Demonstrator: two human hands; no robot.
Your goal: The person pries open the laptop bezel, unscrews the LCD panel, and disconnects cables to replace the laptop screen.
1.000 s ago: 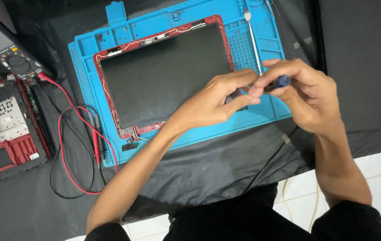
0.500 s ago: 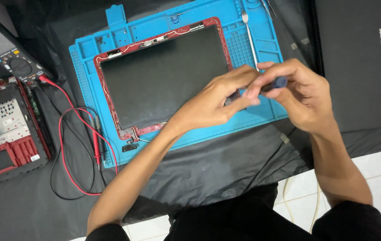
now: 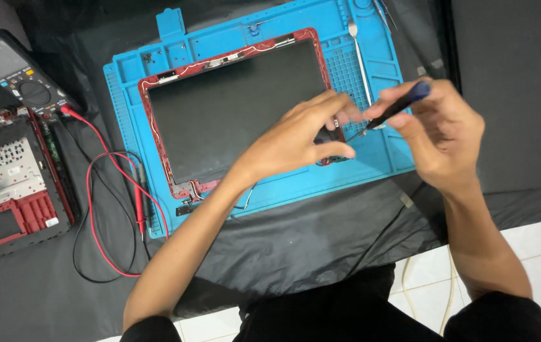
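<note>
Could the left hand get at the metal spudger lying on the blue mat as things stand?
Probably yes. The left hand hovers over the lower right corner of the red screen frame, and the metal spudger lies uncovered on the blue mat just beyond its fingertips. Only the right hand, holding a dark screwdriver, is close by.

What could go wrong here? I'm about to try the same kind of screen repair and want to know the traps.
The screwdriver in the right hand points at the lower right corner of the red-framed screen panel, by the left hand; a slip might scratch the panel or jab a finger. Thin wires run along the frame and could get nicked. The red probe lead loops loosely beside the blue mat and could snag.
</note>
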